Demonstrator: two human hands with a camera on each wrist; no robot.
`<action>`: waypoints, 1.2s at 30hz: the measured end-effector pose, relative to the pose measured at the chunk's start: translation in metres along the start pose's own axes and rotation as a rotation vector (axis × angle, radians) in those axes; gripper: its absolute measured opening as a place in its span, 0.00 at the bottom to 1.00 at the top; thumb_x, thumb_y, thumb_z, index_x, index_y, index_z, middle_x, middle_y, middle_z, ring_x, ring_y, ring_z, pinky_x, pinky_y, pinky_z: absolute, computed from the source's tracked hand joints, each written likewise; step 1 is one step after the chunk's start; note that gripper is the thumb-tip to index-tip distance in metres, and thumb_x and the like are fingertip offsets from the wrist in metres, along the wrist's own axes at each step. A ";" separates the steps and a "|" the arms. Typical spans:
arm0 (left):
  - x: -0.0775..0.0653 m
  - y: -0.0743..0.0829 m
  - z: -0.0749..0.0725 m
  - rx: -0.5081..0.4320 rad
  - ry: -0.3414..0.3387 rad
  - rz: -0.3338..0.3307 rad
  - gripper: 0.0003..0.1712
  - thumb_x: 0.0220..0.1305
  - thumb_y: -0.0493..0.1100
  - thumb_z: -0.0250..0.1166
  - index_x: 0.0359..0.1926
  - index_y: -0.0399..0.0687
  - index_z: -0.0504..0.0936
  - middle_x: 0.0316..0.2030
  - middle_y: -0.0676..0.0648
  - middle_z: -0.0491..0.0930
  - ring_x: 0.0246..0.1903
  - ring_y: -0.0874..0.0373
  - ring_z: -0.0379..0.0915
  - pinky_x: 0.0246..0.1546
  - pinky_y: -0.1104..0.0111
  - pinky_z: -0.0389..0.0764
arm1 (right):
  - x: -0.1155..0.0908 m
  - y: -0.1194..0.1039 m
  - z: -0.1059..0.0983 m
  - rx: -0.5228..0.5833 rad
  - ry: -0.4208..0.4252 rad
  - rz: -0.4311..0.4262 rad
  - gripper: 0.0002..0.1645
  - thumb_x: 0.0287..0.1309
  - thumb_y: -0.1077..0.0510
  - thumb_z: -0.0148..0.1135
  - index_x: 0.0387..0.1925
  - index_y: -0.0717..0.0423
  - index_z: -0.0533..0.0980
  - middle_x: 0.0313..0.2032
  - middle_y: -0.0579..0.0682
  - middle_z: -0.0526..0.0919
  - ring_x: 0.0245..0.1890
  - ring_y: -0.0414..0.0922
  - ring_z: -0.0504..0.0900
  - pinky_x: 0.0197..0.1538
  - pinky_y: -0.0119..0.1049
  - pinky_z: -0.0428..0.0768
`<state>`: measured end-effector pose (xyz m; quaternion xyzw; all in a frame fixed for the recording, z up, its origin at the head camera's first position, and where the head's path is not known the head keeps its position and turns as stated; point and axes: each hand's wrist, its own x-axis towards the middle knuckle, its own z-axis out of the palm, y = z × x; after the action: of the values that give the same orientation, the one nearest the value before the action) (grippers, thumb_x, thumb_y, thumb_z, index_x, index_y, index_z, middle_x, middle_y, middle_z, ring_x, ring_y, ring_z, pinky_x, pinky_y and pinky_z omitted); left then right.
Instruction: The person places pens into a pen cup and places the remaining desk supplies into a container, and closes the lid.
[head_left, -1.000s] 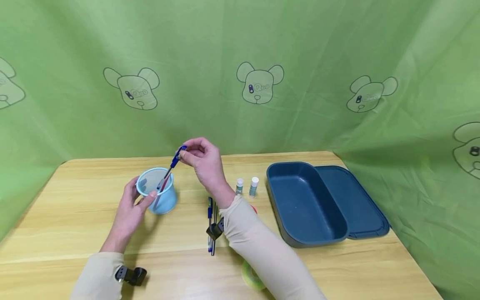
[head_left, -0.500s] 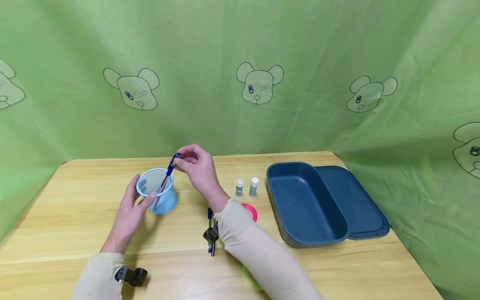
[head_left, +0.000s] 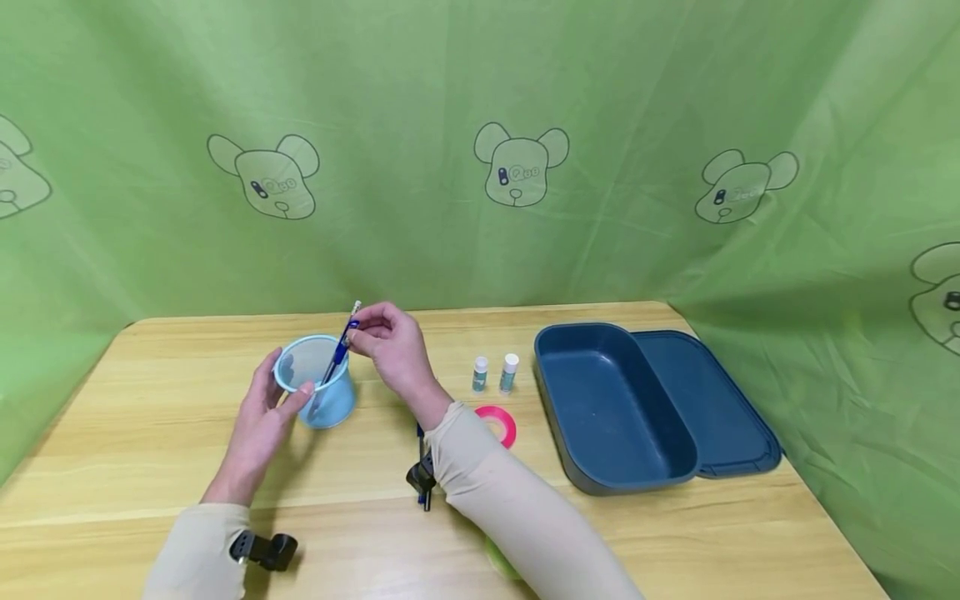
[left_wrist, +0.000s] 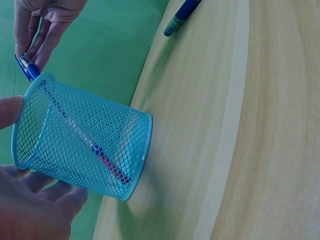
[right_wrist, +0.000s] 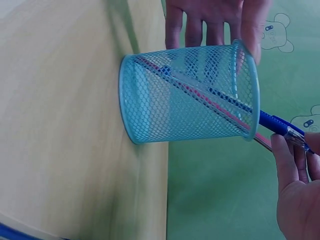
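Note:
My left hand (head_left: 258, 425) holds a light blue mesh pen cup (head_left: 332, 405) at the left of the table, thumb at the rim and fingers around its far side. Between the thumb and fingers of my right hand (head_left: 397, 354) is the capped end of a blue pen (right_wrist: 273, 123). The pen's lower part slants down inside the cup, seen through the mesh in both wrist views. Beside it a reddish pencil (right_wrist: 212, 103) leans in the cup, its pale top end (head_left: 356, 307) rising past my right fingers. The cup's base stands on the tabletop.
Another blue pen (head_left: 421, 442) and a dark stick (head_left: 427, 502) lie partly under my right wrist. Two glue sticks (head_left: 508, 377) stand behind a pink tape roll (head_left: 508, 427). A green ring (head_left: 501, 562) is mostly covered by my sleeve. Rightward are a dark blue box (head_left: 600, 408) and its lid (head_left: 723, 408).
My right hand has moved down and left, lowering the blue pen deeper into the cup. The pencil's top end now shows above the fingers. My left hand stays on the cup.

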<state>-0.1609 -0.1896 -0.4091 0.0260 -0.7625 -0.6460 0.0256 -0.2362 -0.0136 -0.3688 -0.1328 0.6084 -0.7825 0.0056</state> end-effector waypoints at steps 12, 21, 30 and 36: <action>0.000 0.000 0.000 0.011 -0.004 -0.004 0.49 0.72 0.45 0.59 0.78 0.51 0.35 0.76 0.38 0.41 0.73 0.43 0.38 0.70 0.47 0.46 | -0.001 0.007 0.000 -0.047 -0.015 0.021 0.12 0.53 0.79 0.62 0.39 0.69 0.76 0.33 0.54 0.81 0.32 0.42 0.82 0.42 0.37 0.85; 0.001 0.000 0.000 0.026 -0.006 -0.001 0.49 0.72 0.44 0.59 0.78 0.51 0.34 0.75 0.38 0.41 0.73 0.43 0.38 0.71 0.48 0.46 | 0.000 0.011 -0.004 -0.170 -0.043 -0.011 0.11 0.53 0.75 0.66 0.39 0.66 0.77 0.34 0.51 0.82 0.34 0.42 0.82 0.41 0.34 0.84; 0.002 -0.001 0.000 0.036 -0.004 0.014 0.48 0.72 0.43 0.59 0.78 0.49 0.35 0.75 0.37 0.42 0.73 0.41 0.39 0.70 0.47 0.46 | 0.000 0.003 -0.016 -0.297 -0.079 -0.041 0.13 0.53 0.73 0.67 0.41 0.66 0.78 0.37 0.52 0.83 0.39 0.45 0.81 0.42 0.32 0.81; 0.000 0.000 0.000 0.032 -0.002 0.020 0.48 0.72 0.43 0.59 0.78 0.49 0.35 0.75 0.37 0.42 0.73 0.42 0.39 0.70 0.47 0.46 | -0.002 -0.007 -0.032 -0.355 -0.086 -0.003 0.10 0.56 0.72 0.65 0.41 0.66 0.78 0.37 0.53 0.82 0.39 0.48 0.81 0.45 0.33 0.81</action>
<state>-0.1611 -0.1896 -0.4091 0.0180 -0.7731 -0.6333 0.0307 -0.2397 0.0186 -0.3694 -0.1659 0.7358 -0.6566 0.0069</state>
